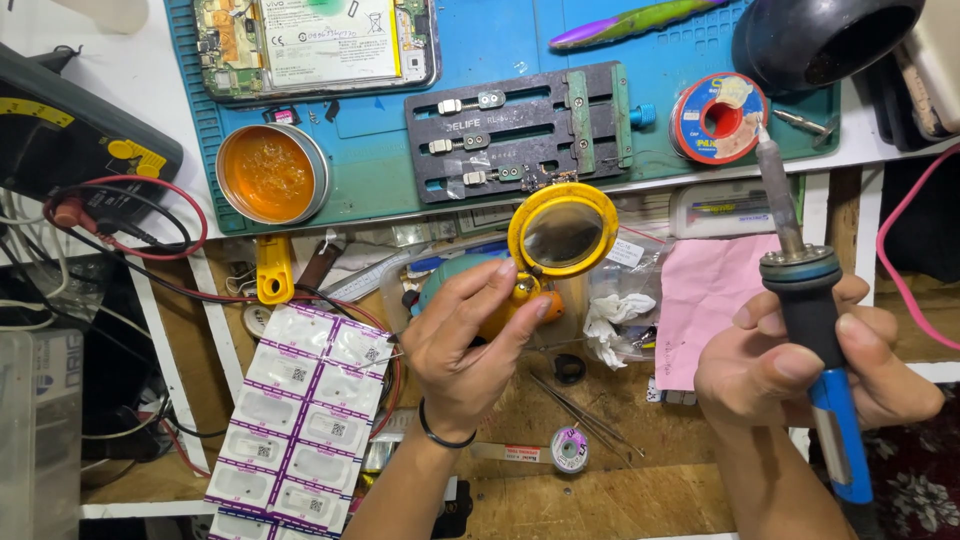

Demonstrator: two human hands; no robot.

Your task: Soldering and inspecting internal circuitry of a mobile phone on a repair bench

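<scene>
Gripping a blue-handled soldering iron (806, 300) tip-up in the closed right hand (800, 375), the person pinches a thin wire-like piece (385, 352) in the left hand (470, 335) beside the yellow round magnifier (562, 230), with nothing visibly joined yet.

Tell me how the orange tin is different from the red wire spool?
The orange tin is wider than the red wire spool. The tin is an open metal dish filled with amber, shiny paste; the spool is a red ring with a hole in the middle and wire wound round it. The tin sits at the blue mat's left edge, the spool near its right. Both are round and lie flat, untouched by either hand.
</scene>
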